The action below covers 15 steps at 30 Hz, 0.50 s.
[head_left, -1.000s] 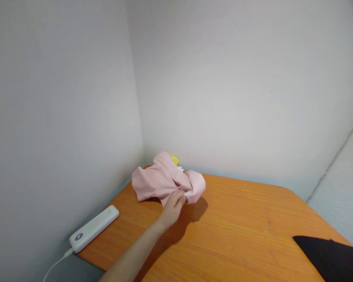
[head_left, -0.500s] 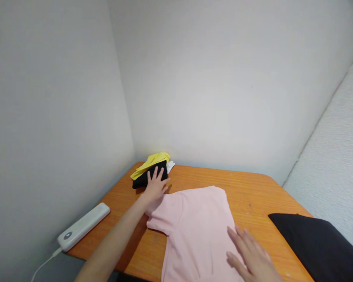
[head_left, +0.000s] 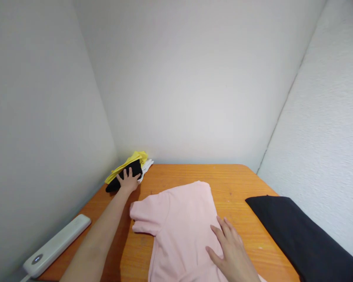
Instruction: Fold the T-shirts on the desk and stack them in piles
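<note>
A pink T-shirt [head_left: 179, 219] lies spread flat on the orange wooden table [head_left: 235, 180], its sleeve pointing left. My right hand [head_left: 231, 252] rests flat on the shirt's lower right part, fingers spread. My left hand [head_left: 128, 181] reaches to the far left corner and lies with fingers apart on a folded black cloth [head_left: 122, 178]. That black cloth sits in a small pile with a yellow cloth [head_left: 129, 161] and a bit of white cloth [head_left: 146, 166] against the wall.
A white power bank [head_left: 54, 246] with a cable lies at the table's left front edge. A black garment [head_left: 297, 231] lies along the right side. Walls close in the table on the left, back and right.
The pink shirt went from a bunched heap in the corner to lying flat mid-table. My left hand moved onto the black cloth. My right hand came in and now presses the shirt.
</note>
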Motion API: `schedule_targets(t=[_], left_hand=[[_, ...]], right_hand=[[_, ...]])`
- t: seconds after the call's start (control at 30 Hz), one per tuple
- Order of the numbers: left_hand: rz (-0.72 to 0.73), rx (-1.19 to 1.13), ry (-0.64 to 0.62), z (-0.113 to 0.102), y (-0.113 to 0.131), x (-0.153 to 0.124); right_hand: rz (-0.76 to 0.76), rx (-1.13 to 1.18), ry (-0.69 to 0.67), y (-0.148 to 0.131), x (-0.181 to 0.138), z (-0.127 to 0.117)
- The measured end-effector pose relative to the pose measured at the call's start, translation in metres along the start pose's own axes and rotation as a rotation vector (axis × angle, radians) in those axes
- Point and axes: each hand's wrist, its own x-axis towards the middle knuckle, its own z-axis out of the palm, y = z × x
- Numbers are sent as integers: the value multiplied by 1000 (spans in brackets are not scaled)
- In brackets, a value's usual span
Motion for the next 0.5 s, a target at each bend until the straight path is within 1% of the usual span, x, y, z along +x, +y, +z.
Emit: schedule_targets(t=[0.1, 0.2, 0.27, 0.33, 0.4, 0.5], left_hand=[[123, -110, -24, 9, 43, -18], [213, -233, -145, 21, 86, -38], [237, -309, -241, 23, 107, -52], [285, -395, -326, 19, 124, -70], [363, -484, -395, 13, 139, -95], [566, -635, -534, 6, 156, -144]], right_hand=[[-22, 42, 3, -12, 4, -11], [-76, 144, -81, -22, 9, -24], [-76, 262, -145, -28, 14, -29], [-22, 432, -199, -33, 21, -31], [76, 655, -248, -37, 30, -28], [222, 990, -314, -44, 43, -20]])
